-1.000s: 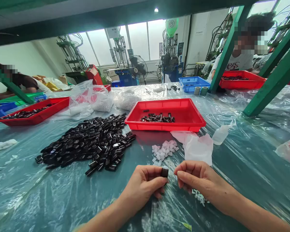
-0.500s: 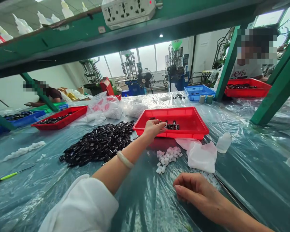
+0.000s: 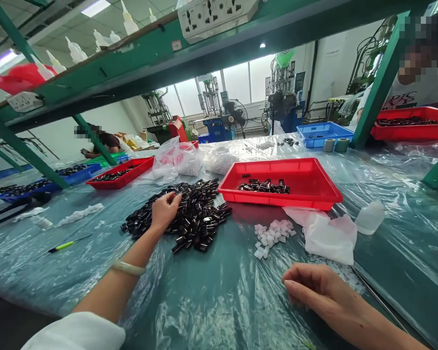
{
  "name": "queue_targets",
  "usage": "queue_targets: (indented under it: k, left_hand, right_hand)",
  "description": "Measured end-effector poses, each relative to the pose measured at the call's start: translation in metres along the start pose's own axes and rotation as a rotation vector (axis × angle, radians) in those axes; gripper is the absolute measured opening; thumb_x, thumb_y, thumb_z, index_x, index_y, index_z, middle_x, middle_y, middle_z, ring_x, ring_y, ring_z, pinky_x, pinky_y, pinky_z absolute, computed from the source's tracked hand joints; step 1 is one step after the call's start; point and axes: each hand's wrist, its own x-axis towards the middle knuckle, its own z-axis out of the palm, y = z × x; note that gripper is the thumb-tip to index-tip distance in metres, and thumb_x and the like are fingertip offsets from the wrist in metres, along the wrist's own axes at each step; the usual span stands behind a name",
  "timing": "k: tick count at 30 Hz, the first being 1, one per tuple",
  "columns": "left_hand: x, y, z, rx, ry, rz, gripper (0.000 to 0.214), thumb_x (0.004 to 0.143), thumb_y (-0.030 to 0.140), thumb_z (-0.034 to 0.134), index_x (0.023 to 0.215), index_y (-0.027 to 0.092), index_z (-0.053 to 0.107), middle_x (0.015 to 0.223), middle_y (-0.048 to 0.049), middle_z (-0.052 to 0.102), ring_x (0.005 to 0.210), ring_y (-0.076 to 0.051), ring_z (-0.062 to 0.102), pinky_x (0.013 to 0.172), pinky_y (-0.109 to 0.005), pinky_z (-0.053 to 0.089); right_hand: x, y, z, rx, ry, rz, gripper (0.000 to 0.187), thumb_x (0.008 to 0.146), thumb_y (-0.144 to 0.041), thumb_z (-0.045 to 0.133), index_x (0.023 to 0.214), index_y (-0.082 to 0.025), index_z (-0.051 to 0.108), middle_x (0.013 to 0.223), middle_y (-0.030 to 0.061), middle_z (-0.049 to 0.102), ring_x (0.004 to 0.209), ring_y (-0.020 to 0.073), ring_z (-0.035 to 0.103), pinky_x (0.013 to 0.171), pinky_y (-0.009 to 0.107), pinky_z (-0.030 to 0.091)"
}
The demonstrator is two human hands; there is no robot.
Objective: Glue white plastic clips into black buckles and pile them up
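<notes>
My left hand (image 3: pixel 166 211), with a pale bangle (image 3: pixel 128 268) at the wrist, is over the heap of small glossy black parts (image 3: pixel 200 214). Its fingers are closed in a pinch; whether a part is between them is hidden. Low on the right, my right hand (image 3: pixel 316 287) rests on the sheeted table with fingers curled and thumb against the index finger; anything inside is hidden. Just beyond it is a small pile of white square pieces (image 3: pixel 272 236). Behind them, a red tray (image 3: pixel 306 177) holds several black parts (image 3: pixel 266 186) on its left side.
A white bag (image 3: pixel 330 238) and a clear bottle (image 3: pixel 370 218) are right of the white pieces. Tweezers (image 3: pixel 383 299) lie beside my right hand. A yellow-green pointed tool (image 3: pixel 67 244) lies left. Green posts (image 3: pixel 381 87) carry a shelf overhead. Two people sit farther back.
My left hand has moved from inside the red tray back and left to the black heap. More black parts show in the tray. My right hand keeps its curled pose. The view has shifted left.
</notes>
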Motion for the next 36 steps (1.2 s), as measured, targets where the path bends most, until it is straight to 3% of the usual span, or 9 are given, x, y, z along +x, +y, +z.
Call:
queue_targets:
  k: [3,6,9,12,21,24,27,31,36]
  left_hand:
    - [0.017,-0.043,-0.038,0.140,0.142,-0.149,0.032,0.087,0.030,0.055,0.115,0.016,0.052,0.120,-0.0095,0.051,0.105,-0.025,0.053,0.087,-0.046,0.046]
    - [0.022,-0.075,-0.059,0.226,0.164,-0.260,0.032,0.087,0.030,0.054,0.116,0.016,0.051,0.119,-0.0097,0.052,0.102,-0.024,0.054,0.084,-0.045,0.047]
    - [0.018,-0.092,-0.062,0.262,0.104,-0.282,0.030,0.087,0.031,0.054,0.113,0.015,0.053,0.115,-0.0088,0.054,0.099,-0.023,0.056,0.083,-0.044,0.048]
    - [0.008,-0.093,-0.052,0.257,0.040,-0.235,0.029,0.087,0.031,0.054,0.111,0.015,0.054,0.113,-0.0084,0.055,0.098,-0.023,0.056,0.083,-0.043,0.048]
    - [-0.060,-0.053,-0.011,0.051,-0.062,-0.033,0.028,0.089,0.032,0.050,0.109,0.014,0.056,0.117,-0.0097,0.055,0.111,-0.025,0.050,0.095,-0.048,0.038]
    - [-0.091,-0.033,0.001,-0.041,-0.123,0.006,0.031,0.088,0.033,0.044,0.110,0.016,0.057,0.122,-0.0106,0.053,0.119,-0.023,0.045,0.104,-0.039,0.031]
    - [-0.120,-0.011,0.010,-0.123,-0.207,0.016,0.041,0.085,0.039,0.042,0.115,0.014,0.055,0.127,-0.0114,0.050,0.122,-0.024,0.042,0.106,-0.038,0.028]
    - [-0.148,0.014,0.017,-0.218,-0.333,0.012,0.048,0.086,0.045,0.039,0.123,0.015,0.050,0.136,-0.0099,0.043,0.128,-0.023,0.035,0.108,-0.038,0.025]
    - [-0.164,0.040,0.010,-0.294,-0.435,-0.013,0.047,0.087,0.048,0.040,0.123,0.019,0.050,0.137,-0.0071,0.043,0.129,-0.023,0.034,0.108,-0.037,0.026]
  right_hand:
    - [0.001,0.003,0.000,-0.011,-0.005,0.004,0.036,0.085,-0.050,0.045,0.075,-0.016,0.055,0.064,-0.0009,0.048,0.060,0.0129,0.040,0.055,0.025,0.033]
    - [0.001,0.005,0.001,-0.012,-0.016,0.005,0.037,0.086,-0.050,0.045,0.075,-0.016,0.055,0.064,-0.0013,0.047,0.060,0.0124,0.039,0.054,0.024,0.031]
    - [0.001,0.006,0.001,-0.020,-0.026,0.015,0.038,0.086,-0.051,0.044,0.075,-0.016,0.054,0.064,-0.0014,0.046,0.060,0.0123,0.038,0.054,0.024,0.031]
    - [0.001,0.005,0.001,-0.032,-0.030,0.022,0.038,0.085,-0.051,0.044,0.074,-0.017,0.053,0.064,-0.0012,0.046,0.060,0.0125,0.038,0.055,0.024,0.031]
    - [-0.002,0.003,0.000,-0.040,-0.029,0.018,0.038,0.085,-0.052,0.043,0.074,-0.017,0.054,0.064,-0.0008,0.047,0.060,0.0130,0.038,0.056,0.025,0.031]
    - [-0.002,0.002,0.000,-0.042,-0.026,0.024,0.038,0.085,-0.052,0.043,0.075,-0.017,0.054,0.064,-0.0013,0.047,0.060,0.0127,0.038,0.055,0.025,0.032]
    - [-0.003,0.000,-0.001,-0.055,-0.022,0.021,0.038,0.086,-0.052,0.043,0.076,-0.017,0.055,0.063,-0.0016,0.047,0.059,0.0124,0.037,0.055,0.025,0.031]
    - [-0.004,-0.002,-0.001,-0.056,-0.023,0.009,0.038,0.085,-0.052,0.044,0.075,-0.017,0.055,0.063,-0.0014,0.048,0.058,0.0122,0.037,0.054,0.025,0.031]
    - [-0.003,-0.002,0.000,-0.070,-0.012,-0.005,0.037,0.085,-0.051,0.044,0.074,-0.017,0.055,0.063,-0.0013,0.047,0.059,0.0125,0.038,0.054,0.024,0.032]
